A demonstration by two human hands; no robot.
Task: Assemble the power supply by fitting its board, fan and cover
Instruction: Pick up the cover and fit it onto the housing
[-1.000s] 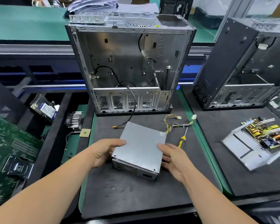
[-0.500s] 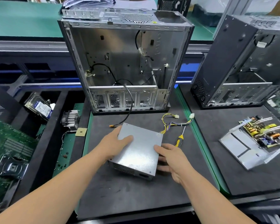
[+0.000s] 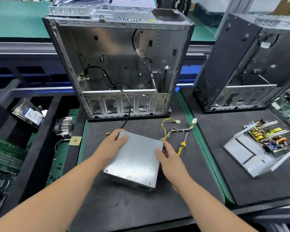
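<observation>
A closed grey power supply box (image 3: 136, 159) lies on the dark mat (image 3: 124, 206), its plain metal cover on top and a vented side facing me. My left hand (image 3: 110, 144) grips its far left corner, thumb on the cover. My right hand (image 3: 166, 158) holds its right edge, thumb on top and fingers down the side. A bundle of yellow and black wires (image 3: 172, 129) with white plugs runs out from the box's far right corner.
A yellow-handled screwdriver (image 3: 182, 146) lies just right of the box. An open silver computer case (image 3: 120, 64) stands behind, a black cable hanging out. On the right stand a second case (image 3: 251, 64) and an open power supply with its board (image 3: 264, 144). A heatsink, hard drive and motherboard lie left.
My left hand slid from the box's near left side up to its far left corner. The box turned a little clockwise on the mat, and my right hand moved up its right edge.
</observation>
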